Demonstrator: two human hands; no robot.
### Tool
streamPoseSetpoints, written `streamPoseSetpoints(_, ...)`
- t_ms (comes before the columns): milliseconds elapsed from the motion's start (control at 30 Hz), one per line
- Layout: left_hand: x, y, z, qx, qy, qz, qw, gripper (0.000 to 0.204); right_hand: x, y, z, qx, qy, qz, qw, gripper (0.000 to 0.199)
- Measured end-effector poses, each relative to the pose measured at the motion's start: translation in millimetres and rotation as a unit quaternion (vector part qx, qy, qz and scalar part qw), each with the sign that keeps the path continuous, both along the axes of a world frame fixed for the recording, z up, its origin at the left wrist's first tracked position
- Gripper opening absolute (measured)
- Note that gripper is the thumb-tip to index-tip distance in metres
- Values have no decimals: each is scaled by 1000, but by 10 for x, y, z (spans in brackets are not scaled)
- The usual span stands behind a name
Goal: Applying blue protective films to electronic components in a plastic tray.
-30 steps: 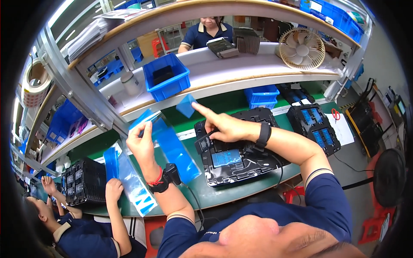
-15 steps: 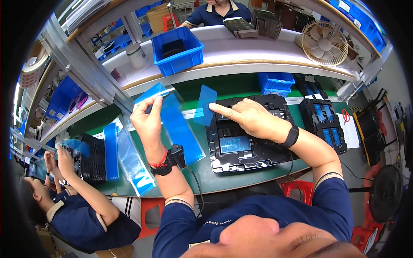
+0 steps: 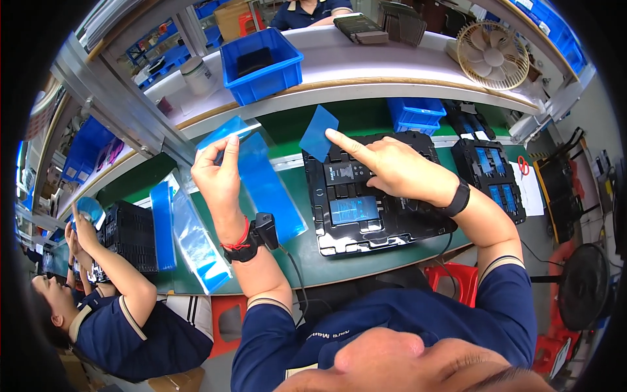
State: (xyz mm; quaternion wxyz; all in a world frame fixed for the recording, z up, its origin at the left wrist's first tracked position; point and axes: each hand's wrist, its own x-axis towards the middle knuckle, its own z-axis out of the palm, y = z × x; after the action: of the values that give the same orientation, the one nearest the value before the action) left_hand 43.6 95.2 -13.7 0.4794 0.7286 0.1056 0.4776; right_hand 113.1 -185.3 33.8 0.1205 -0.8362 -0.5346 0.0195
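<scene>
My left hand (image 3: 217,176) is closed in a pinch at the edge of a blue film (image 3: 225,130), its fingertips partly covering the contact. Just right of it, a long blue film strip (image 3: 271,189) in a clear backing slants over the bench. My right hand (image 3: 401,168) points left with its index finger stretched and the other fingers curled. At that fingertip hangs a small four-sided piece of blue film (image 3: 319,134); whether the thumb backs it is hidden. Beneath the right hand lies a black plastic tray (image 3: 320,225) holding flat batteries, one with a blue face (image 3: 354,210).
More blue film (image 3: 163,225) and a clear sheet (image 3: 199,238) lie to the left. Another black tray (image 3: 490,173), red scissors (image 3: 523,165) and blue bins (image 3: 416,116) stand right. A shelf carries a blue bin (image 3: 262,68) and a fan (image 3: 493,55). A co-worker (image 3: 111,320) works at left.
The small film piece at my right fingertip has risen slightly and turned. My right hand has moved up a little, and my left hand has shifted slightly left. The view has tilted slightly.
</scene>
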Motion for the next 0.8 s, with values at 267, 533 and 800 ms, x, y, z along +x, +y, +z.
streamPoseSetpoints(267,14,19,27,80,16,6,997,14,-265,-141,-149,19,132,50,990,104)
streamPoseSetpoints(533,41,-19,-5,70,4,10,997,13,-232,-146,-287,21,74,10,997,105)
streamPoseSetpoints(800,51,-234,50,102,67,-151,981,10,-169,-185,-220,200,323,-57,923,103)
